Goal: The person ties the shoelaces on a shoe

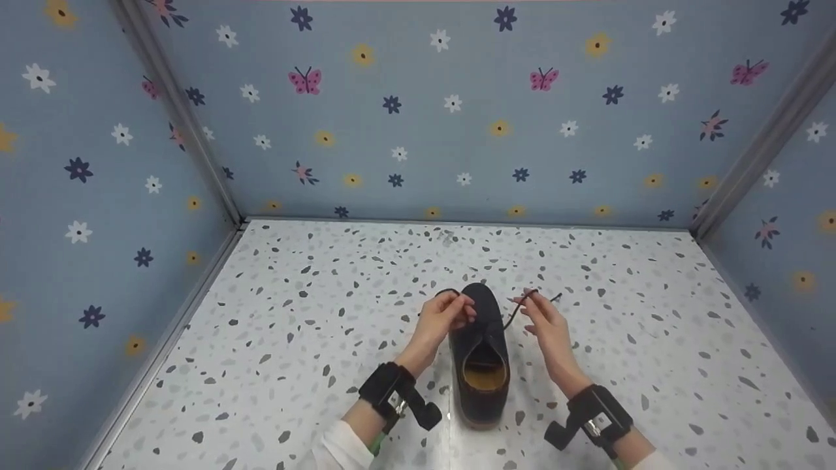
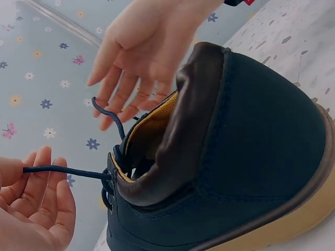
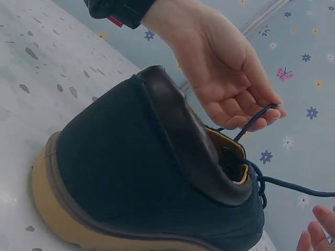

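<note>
A single dark navy lace-up shoe (image 1: 482,401) stands on the speckled surface, its heel toward me and its toe pointing away. The lining inside is yellow, and the sole looks tan in the wrist views. At its left side my left hand (image 1: 446,313) pinches one dark shoelace (image 2: 68,170) between thumb and fingers, pulled out from the eyelets. To the shoe's right, my right hand (image 1: 547,329) has its fingers fairly straight, with the other shoelace (image 1: 516,312) running up across the fingertips. That lace's loose tip sticks out beyond them.
A white surface (image 1: 326,274) with grey speckles spreads around the shoe. Blue panels (image 1: 450,150) printed with flowers and butterflies enclose it at the back and both sides, with metal strips at the corners. Each wrist carries a black strap (image 1: 599,414) with a camera.
</note>
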The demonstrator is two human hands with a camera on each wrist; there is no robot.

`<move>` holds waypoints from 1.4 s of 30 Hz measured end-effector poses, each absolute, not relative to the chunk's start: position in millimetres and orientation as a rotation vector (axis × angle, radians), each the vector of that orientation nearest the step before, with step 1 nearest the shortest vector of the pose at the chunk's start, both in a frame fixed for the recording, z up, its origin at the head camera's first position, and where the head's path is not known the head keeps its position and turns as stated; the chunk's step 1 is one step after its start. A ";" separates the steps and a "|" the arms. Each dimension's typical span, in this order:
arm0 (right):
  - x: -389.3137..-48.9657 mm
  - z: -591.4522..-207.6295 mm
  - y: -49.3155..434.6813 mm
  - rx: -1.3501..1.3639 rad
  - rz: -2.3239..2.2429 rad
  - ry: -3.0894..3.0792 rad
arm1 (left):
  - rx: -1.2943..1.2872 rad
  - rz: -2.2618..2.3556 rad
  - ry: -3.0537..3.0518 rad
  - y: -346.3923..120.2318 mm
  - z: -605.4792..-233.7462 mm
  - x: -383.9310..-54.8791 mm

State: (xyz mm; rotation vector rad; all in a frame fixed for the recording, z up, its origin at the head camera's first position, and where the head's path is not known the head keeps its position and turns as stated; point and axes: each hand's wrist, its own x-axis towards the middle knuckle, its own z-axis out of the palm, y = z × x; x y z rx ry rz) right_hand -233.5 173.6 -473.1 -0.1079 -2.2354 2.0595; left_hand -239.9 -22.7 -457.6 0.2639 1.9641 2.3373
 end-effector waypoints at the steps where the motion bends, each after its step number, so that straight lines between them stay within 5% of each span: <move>1: -233.6 -472.3 173.3 -0.091 2.041 -2.233 | 0.275 2.330 1.973 -22.1 -455.6 -239.5; 8: -242.3 -480.5 177.4 0.061 1.977 -2.216 | 0.310 2.286 2.041 -17.4 -463.3 -245.9; 25: -234.6 -430.3 163.8 0.271 1.865 -2.213 | 0.411 1.851 2.646 -11.7 -457.9 -249.0; 42: -224.3 -377.6 136.5 0.369 1.808 -2.240 | 0.668 1.672 2.526 -3.8 -448.9 -241.8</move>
